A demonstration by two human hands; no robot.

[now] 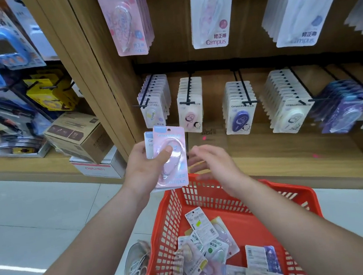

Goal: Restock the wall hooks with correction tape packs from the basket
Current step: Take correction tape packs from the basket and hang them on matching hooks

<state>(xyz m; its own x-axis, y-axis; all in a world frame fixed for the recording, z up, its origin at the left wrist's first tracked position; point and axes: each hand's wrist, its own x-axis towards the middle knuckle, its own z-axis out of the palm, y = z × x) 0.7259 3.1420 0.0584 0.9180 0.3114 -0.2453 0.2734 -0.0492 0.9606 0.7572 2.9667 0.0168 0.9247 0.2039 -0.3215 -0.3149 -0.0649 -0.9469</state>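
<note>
Head view: left hand grips pink correction tape packs; right hand hovers just beside them, fingers relaxed, above the basket.

Premises: a stationery shop. Carded correction tape packs hung in rows on wall hooks; stock cartons sat on a lower shelf; a red basket held more.

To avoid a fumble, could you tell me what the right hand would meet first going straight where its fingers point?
Probably the pink pack gripped by the left hand; the right hand points leftward at its edge, though depth is unclear.
</note>
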